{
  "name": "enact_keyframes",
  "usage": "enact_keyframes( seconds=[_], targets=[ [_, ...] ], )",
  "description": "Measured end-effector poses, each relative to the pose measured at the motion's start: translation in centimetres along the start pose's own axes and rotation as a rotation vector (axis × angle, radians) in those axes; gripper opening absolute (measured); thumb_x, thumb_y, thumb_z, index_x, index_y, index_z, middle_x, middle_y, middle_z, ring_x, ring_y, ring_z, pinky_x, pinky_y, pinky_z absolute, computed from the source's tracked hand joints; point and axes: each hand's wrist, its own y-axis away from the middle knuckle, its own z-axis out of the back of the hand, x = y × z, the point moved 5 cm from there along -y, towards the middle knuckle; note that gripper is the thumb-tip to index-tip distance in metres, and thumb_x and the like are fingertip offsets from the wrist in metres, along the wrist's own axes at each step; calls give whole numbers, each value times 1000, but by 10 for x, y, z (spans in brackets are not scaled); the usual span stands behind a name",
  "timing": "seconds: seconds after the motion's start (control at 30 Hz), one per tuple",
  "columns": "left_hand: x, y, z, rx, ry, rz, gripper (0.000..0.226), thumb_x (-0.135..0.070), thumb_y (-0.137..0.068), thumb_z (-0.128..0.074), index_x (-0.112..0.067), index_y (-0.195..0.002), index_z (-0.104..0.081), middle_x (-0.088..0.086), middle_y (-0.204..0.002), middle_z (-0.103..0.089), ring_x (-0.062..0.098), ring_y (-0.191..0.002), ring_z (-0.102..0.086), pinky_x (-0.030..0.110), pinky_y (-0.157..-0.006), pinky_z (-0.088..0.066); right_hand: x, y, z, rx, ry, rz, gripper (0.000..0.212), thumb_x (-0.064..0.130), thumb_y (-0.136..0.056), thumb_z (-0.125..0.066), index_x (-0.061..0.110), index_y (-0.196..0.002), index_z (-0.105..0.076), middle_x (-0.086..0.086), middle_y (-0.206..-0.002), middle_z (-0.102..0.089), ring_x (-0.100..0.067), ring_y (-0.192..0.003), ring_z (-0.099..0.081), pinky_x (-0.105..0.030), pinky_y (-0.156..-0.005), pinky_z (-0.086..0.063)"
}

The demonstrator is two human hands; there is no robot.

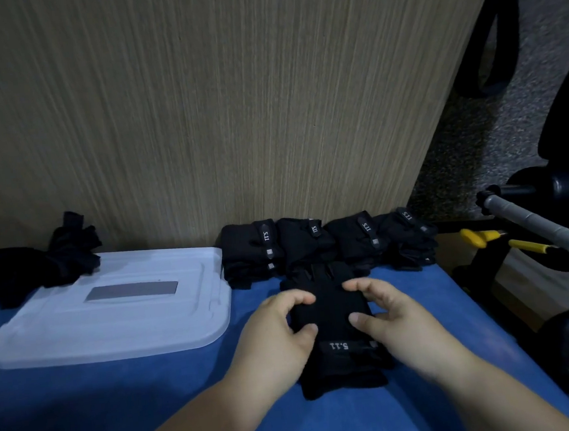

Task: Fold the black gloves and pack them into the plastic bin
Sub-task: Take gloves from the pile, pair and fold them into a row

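Pinching the glove (pixel 333 314) from both sides, left hand (pixel 286 325) and right hand (pixel 388 313) curled on its edges. It lies on the tabletop (pixel 137 400), long axis near-to-far, so I'd fold lengthwise. The bin (pixel 114 333) sits left.

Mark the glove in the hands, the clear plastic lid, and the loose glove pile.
held glove (pixel 332 310): head view, bare fabric above its logo strap.
clear plastic lid (pixel 142 331): head view, flat top below the grey label.
loose glove pile (pixel 40 271): head view, middle of the heap.
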Motion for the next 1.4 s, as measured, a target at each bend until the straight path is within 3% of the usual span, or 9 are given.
enact_keyframes(
  seconds=[0.1, 0.23, 0.37, 0.47, 0.57, 0.67, 0.8, 1.17, 1.4],
  targets=[
    [2, 2, -3, 23, -238, -47, 37, -32, -90, -61, -38, -125, -51, -17, -117, -44, 2, -77, -49, 8, -71, -37, -4, 2, 1, -36, 194, -43, 37, 14, -89, -66, 35, -118, -58, 12, -103, -63, -10, -67, -67, -19, -62, -53],
    [5, 1, -6, 52, -331, -67, 40, -39, -92, -56, -36, -131, -50, -19, -120, -38, 1, -100, -46, 13, -88, -39, 4, 3, 5, -124, 518, 22, 40, 24, -85, -67, 36, -122, -58, 17, -86, -51, 3, -60, -52, -9, -57, -37],
    [7, -2, -7, 74, -367, -91, 40, -42, -92, -55, -39, -131, -49, -21, -133, -35, 5, -115, -39, 22, -105, -35, 7, 4, 7, -135, 589, 16, 42, 32, -84, -66, 37, -125, -56, 14, -99, -53, -3, -81, -54, -15, -72, -42],
    [4, -2, -5, 69, -465, -138, 42, -43, -93, -52, -47, -134, -42, -23, -153, -4, 8, -141, -4, 33, -117, -12, 6, 6, 9, -160, 721, 46, 44, 44, -83, -66, 39, -125, -54, 15, -116, -45, -8, -116, -45, -20, -95, -38],
    [1, -3, -10, 176, -492, -267, 48, -36, -99, -43, -50, -143, -28, -31, -152, 10, -2, -141, 14, 32, -117, 3, 13, 7, 7, -161, 796, 160, 45, 41, -87, -63, 38, -130, -52, 15, -141, -33, -7, -137, -23, -12, -104, -18],
    [6, -7, -19, 332, -545, -314, 47, -36, -103, -30, -44, -149, -18, -27, -157, -5, -5, -143, 9, 27, -119, 6, 15, 7, -4, 19, 846, 314, 47, 37, -96, -51, 35, -142, -40, 22, -152, -21, 4, -142, -2, -9, -109, -3],
    [13, -7, -24, 423, -642, -281, 48, -41, -104, -21, -39, -151, -11, -25, -157, -2, -9, -140, 10, 29, -119, 9, -6, 7, -14, 294, 868, 168, 54, 41, -103, -29, 33, -152, -10, 22, -157, 1, 5, -139, 18, -18, -115, 5],
    [24, -4, -11, 448, -749, -201, 57, -55, -100, -16, -40, -151, 2, -24, -157, 10, -2, -143, 16, 38, -118, 15, -24, 5, 6, 324, 975, 28, 62, 58, -96, -18, 38, -152, -1, 30, -150, 9, 1, -138, 23, -31, -118, 12],
    [22, -3, 7, 279, -530, -339, 56, -24, -99, -46, -37, -149, -23, -33, -147, -12, -13, -135, -2, 15, -117, -2, -23, -2, 28, 111, 929, 167, 50, 32, -101, -42, 31, -149, -28, 18, -157, -16, -4, -147, -6, -22, -118, -8]
  ],
)
